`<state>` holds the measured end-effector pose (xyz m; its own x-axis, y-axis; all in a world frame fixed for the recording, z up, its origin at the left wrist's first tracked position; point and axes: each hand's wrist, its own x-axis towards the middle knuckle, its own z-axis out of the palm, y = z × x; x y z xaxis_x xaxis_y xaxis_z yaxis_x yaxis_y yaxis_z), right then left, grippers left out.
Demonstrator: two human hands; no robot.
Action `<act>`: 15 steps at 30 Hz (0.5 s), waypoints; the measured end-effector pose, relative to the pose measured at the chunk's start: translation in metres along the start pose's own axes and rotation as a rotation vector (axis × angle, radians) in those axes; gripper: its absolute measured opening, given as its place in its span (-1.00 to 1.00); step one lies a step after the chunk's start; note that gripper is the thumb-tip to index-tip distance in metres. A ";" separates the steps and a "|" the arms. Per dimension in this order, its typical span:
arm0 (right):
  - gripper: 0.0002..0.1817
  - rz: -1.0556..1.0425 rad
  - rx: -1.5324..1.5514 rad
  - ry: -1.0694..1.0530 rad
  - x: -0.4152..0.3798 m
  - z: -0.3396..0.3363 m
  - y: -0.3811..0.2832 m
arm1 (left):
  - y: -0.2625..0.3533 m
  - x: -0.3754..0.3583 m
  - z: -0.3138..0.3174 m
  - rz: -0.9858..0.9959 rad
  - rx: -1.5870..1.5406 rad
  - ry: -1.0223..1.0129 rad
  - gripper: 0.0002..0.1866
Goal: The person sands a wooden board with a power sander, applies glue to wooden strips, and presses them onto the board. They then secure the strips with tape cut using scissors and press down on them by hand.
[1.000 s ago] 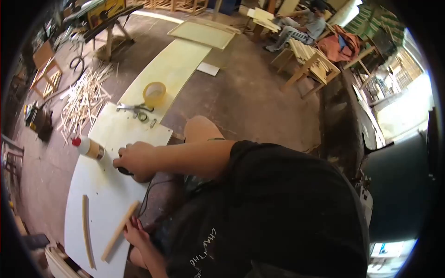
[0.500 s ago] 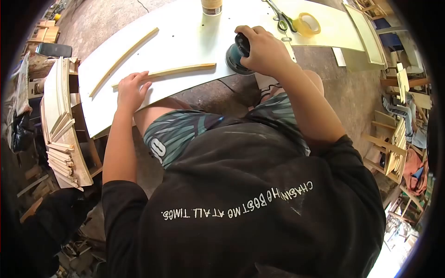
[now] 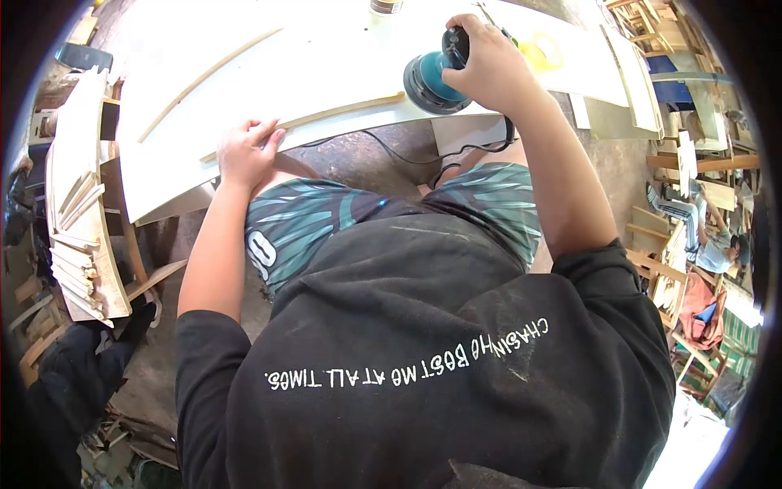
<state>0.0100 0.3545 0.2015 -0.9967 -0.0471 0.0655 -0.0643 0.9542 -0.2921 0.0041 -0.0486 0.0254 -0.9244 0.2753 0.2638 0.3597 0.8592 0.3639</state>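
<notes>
A random orbital sander (image 3: 437,80), teal and black, is gripped by its top in my right hand (image 3: 493,69). It is tilted, its round pad near the right end of a thin wooden strip (image 3: 342,109). That strip lies along the near edge of the white tabletop (image 3: 326,61). My left hand (image 3: 247,153) rests over the strip near its left end, fingers curled onto it and the thumb beside them. A second wooden strip (image 3: 210,81) lies farther back, slanting, touched by neither hand.
A tape roll (image 3: 544,52) and partly hidden scissors (image 3: 507,34) lie right of the sander; a jar (image 3: 386,6) stands at the back. The power cord (image 3: 489,147) hangs by my legs. Cut wood pieces (image 3: 75,265) sit on a curved board at left. Another person (image 3: 710,244) is at far right.
The sander has been tilted and moved slightly right, its pad now turned more into view. My left hand stays on the near strip. The whole view has shifted a little.
</notes>
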 end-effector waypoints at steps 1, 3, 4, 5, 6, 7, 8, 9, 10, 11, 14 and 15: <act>-0.31 0.004 -0.004 -0.045 0.002 -0.007 -0.011 | 0.006 0.002 0.003 -0.040 -0.012 -0.018 -0.67; -0.33 -0.041 -0.007 -0.074 0.008 -0.002 -0.022 | 0.018 0.008 0.008 -0.059 -0.025 -0.006 -0.65; -0.33 -0.063 -0.024 -0.069 0.010 0.006 -0.022 | 0.021 0.010 0.010 -0.068 -0.032 0.001 -0.65; -0.34 -0.086 -0.042 -0.068 0.012 0.014 -0.021 | 0.022 0.010 0.011 -0.077 -0.064 -0.001 -0.65; -0.34 -0.114 -0.060 -0.070 0.015 0.019 -0.022 | 0.022 0.011 0.012 -0.071 -0.070 0.003 -0.65; -0.36 -0.103 -0.012 -0.075 0.017 0.023 -0.025 | 0.022 0.011 0.011 -0.069 -0.074 0.002 -0.65; -0.36 -0.123 0.012 -0.095 0.021 0.025 -0.029 | 0.022 0.009 0.011 -0.070 -0.078 -0.002 -0.65; -0.37 -0.141 0.038 -0.114 0.024 0.026 -0.033 | 0.024 0.008 0.008 -0.074 -0.072 -0.013 -0.65; -0.37 -0.152 0.065 -0.128 0.027 0.029 -0.038 | 0.027 0.009 0.005 -0.071 -0.067 -0.024 -0.65; -0.37 -0.185 0.055 -0.138 0.029 0.036 -0.042 | 0.029 0.011 0.004 -0.062 -0.062 -0.033 -0.65; -0.35 -0.240 0.039 -0.212 0.038 0.051 -0.076 | 0.023 0.011 0.010 -0.049 -0.042 -0.018 -0.65; -0.34 -0.263 0.089 -0.207 0.038 0.059 -0.087 | 0.023 0.011 0.010 -0.049 -0.037 -0.016 -0.65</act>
<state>-0.0255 0.2525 0.1727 -0.9336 -0.3557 -0.0423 -0.3155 0.8724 -0.3733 0.0005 -0.0217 0.0272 -0.9428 0.2403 0.2310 0.3182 0.8554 0.4087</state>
